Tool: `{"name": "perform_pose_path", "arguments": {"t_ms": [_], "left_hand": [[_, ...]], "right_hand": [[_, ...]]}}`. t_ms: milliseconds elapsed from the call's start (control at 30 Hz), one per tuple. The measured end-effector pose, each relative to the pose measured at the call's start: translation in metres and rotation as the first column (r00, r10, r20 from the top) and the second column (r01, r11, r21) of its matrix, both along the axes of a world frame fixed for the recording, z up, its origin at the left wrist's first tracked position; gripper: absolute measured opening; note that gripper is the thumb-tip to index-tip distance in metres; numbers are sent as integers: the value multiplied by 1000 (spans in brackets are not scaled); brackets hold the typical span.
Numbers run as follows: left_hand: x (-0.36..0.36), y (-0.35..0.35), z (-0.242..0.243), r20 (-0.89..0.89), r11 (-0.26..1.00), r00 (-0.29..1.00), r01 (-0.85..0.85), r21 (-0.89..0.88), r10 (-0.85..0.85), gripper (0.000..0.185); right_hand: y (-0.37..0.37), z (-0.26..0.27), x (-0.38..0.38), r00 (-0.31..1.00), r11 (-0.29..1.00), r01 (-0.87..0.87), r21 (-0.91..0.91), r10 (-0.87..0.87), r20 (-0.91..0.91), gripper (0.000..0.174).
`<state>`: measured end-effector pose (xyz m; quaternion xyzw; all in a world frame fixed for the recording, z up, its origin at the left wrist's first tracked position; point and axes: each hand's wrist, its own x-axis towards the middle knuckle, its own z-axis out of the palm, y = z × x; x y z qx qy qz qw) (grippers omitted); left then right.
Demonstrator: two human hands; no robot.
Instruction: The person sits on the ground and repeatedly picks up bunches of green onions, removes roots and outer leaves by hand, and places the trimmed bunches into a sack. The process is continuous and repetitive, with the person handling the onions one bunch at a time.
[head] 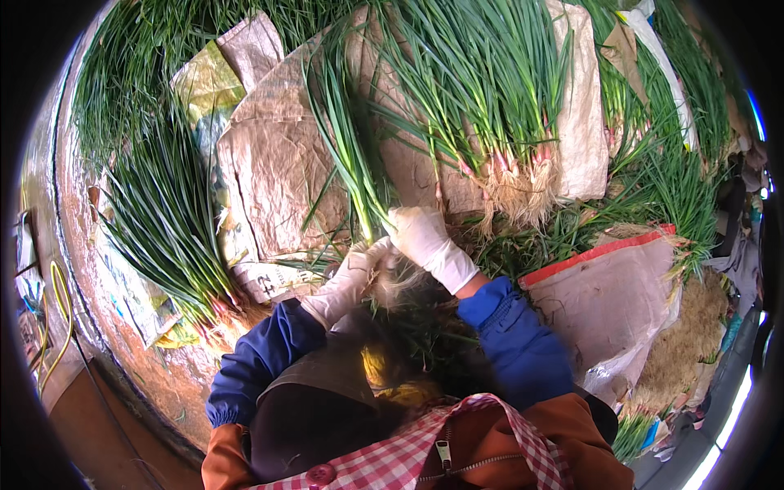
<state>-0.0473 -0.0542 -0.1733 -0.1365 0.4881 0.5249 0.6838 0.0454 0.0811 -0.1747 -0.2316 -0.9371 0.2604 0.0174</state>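
Note:
My left hand (348,283), in a pale glove, is closed around the lower stems of a few green onions (352,165), whose leaves point away from me. Stringy roots show under the hands. Against it, my right hand (429,242), gloved too, pinches a stem or leaf of the same plants. Beyond and to the right, a bunch of green onions with reddish bases and pale roots (517,190) lies on a tan woven sack (275,165). Another bunch (171,233) lies at the left, roots towards me.
A whitish sack with a red edge (606,306) lies at the right, beside a heap of tangled roots (680,343). Loose green leaves (527,245) cover the ground beyond my right hand. More green onions (122,73) spread at the far left. A yellow hose (63,300) is at the left rim.

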Motion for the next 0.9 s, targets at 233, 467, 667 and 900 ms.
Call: {"name": "perform_pose_path", "arguments": {"t_ms": [233,467,667,900], "left_hand": [[-41,-17,19,299,922,929,-298,246,220,24],[-17,-6,-4,-103,948,972,-181,261,214,25],[-1,-6,-14,-33,989,999,4,150,1,8],[-30,7,9,62,972,988,-150,182,141,10]], "right_hand": [[87,-66,3,736,711,677,-191,-647,200,39],[69,-36,-27,814,686,576,-445,-531,236,30],[4,-23,-12,996,990,78,-114,-73,50,44],[-7,-9,-29,650,125,414,-902,-734,197,27]]}}
